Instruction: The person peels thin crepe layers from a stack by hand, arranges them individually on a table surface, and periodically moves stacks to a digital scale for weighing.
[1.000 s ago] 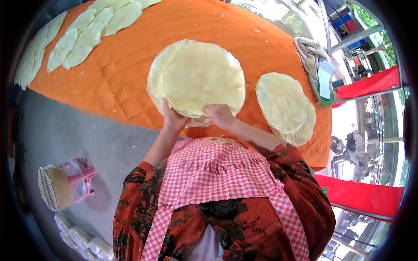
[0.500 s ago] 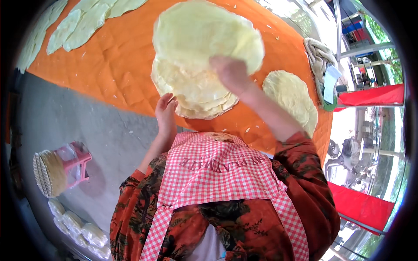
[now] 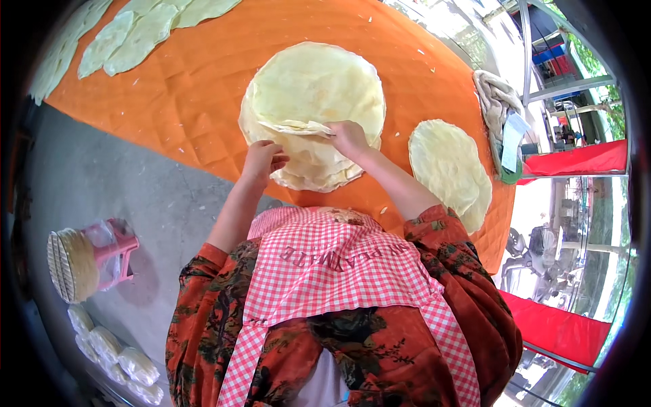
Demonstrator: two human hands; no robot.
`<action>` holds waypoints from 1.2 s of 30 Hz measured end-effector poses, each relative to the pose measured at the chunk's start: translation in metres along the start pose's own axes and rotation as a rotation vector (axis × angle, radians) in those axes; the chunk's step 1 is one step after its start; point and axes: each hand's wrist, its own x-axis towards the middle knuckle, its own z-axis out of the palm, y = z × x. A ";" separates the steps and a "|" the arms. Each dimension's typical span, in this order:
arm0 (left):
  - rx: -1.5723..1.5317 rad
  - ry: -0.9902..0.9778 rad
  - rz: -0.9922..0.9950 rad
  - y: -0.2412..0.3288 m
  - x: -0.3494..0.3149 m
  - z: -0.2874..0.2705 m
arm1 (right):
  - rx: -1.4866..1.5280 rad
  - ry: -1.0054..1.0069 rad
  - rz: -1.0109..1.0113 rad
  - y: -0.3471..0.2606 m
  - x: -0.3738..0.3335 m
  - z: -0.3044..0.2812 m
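A stack of thin, round, pale yellow flatbreads (image 3: pixel 315 166) lies on the orange table cover in front of me. The top flatbread (image 3: pixel 319 85) covers the far part of the stack, and its near edge is raised in a fold. My right hand (image 3: pixel 350 141) pinches that edge at its right end. At the left side of the stack is my left hand (image 3: pixel 264 161), its fingers loosely bent and nothing visible in them. Its fingertips hover at or just over the lower sheets; whether they touch I cannot tell.
More flatbreads (image 3: pixel 451 166) lie on the orange cover (image 3: pixel 203 115) to the right, others (image 3: pixel 139 41) overlap at the far left. A cloth (image 3: pixel 498 95) sits on the right edge. On the floor at left stand a pink stool (image 3: pixel 119 254) and several clear bagged packs (image 3: pixel 112 346).
The top flatbread has come down toward me and settled on the stack, my right hand moving nearer with its edge. My left hand has moved slightly right, over the stack's edge.
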 end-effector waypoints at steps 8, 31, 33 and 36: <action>0.088 -0.245 -0.086 -0.019 0.006 0.012 | 0.042 0.022 0.030 0.003 0.002 -0.001; -0.245 0.078 0.044 -0.053 0.021 0.045 | 0.030 0.035 0.044 -0.006 -0.008 0.010; -0.222 0.099 0.023 -0.054 0.023 0.047 | -0.006 0.042 0.023 -0.006 -0.006 0.004; -0.252 0.109 0.015 -0.057 0.024 0.044 | -0.036 0.199 -0.065 -0.018 -0.001 -0.017</action>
